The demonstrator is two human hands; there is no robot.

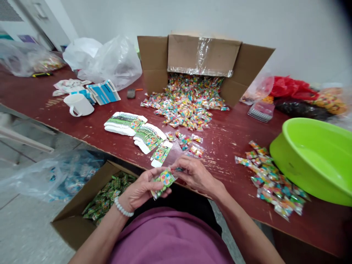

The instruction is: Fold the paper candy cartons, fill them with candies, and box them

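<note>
Between the thumb and fingers of my left hand [141,187] is a small green printed candy box [166,178], tilted over my lap. My right hand [198,174] is pinched at the box's upper right end, closed on a small candy packet [179,169] mostly covered by the fingers. Just beyond my hands, a flat box [162,153] lies beside stacks of flattened boxes [150,136]. A few loose candy packets [189,143] lie close to my right hand. Farther back, many more packets [187,106] spill from a cardboard carton [203,55].
A green basin [316,161] stands at right beside a candy packet pile [271,179]. Below the table's left edge, an open carton [74,227] holds filled green boxes [110,194]. A white mug [79,105] and plastic bags [112,60] occupy the back left.
</note>
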